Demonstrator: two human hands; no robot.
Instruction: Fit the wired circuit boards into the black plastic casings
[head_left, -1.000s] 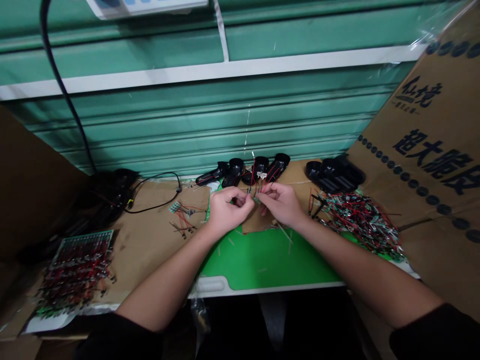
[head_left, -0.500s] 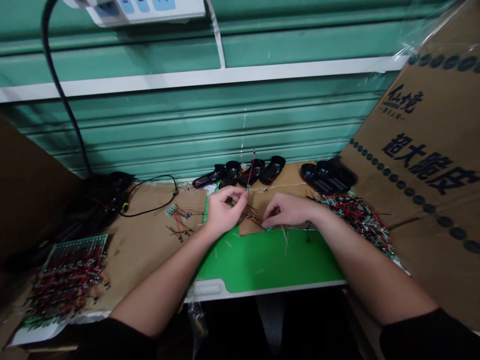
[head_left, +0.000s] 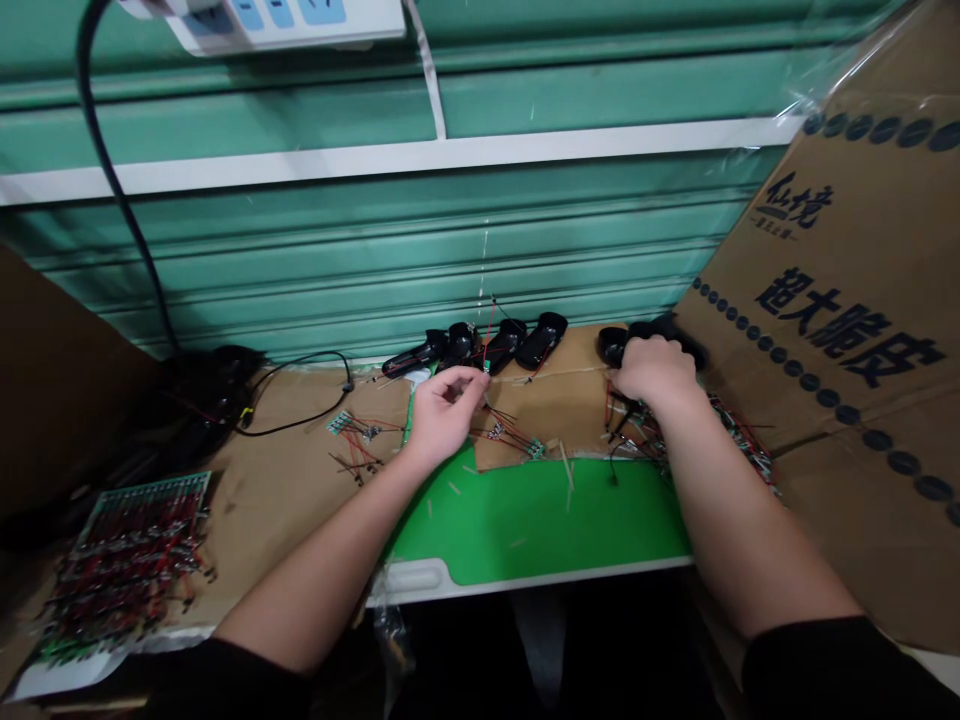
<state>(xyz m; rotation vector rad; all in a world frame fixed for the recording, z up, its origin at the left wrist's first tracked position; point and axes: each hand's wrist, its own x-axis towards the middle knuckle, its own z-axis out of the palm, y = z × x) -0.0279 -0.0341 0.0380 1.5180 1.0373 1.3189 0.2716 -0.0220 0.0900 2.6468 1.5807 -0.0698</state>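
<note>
Just above the front of the cardboard sheet (head_left: 570, 405), here's the left hand (head_left: 444, 410), thumb and fingertips pinched together on a small circuit board (head_left: 487, 368). It's a tiny green piece, held upright at the fingertips, with a thin red wire rising from it to a dark tip, up in front of the black shells (head_left: 541, 340). Off to the right, the right hand (head_left: 654, 375) is over the dark casings (head_left: 612, 346), back of the hand to us, fingers curled down out of sight, so I can't tell how far open it is or whether it has hold of anything. Between the hands, a loose cluster of wired boards (head_left: 535, 449) lies on the cardboard, green ends toward the person, red and black leads fanning away. Below the right hand spreads a tangled wire pile (head_left: 750, 440). In front, pale slivers dot the green table (head_left: 540, 525). Over on the left, a few more boards (head_left: 339, 422) lie near a looping black cable (head_left: 330, 407), and farther out sits a panel of boards (head_left: 146, 500), thick with red wires.
</note>
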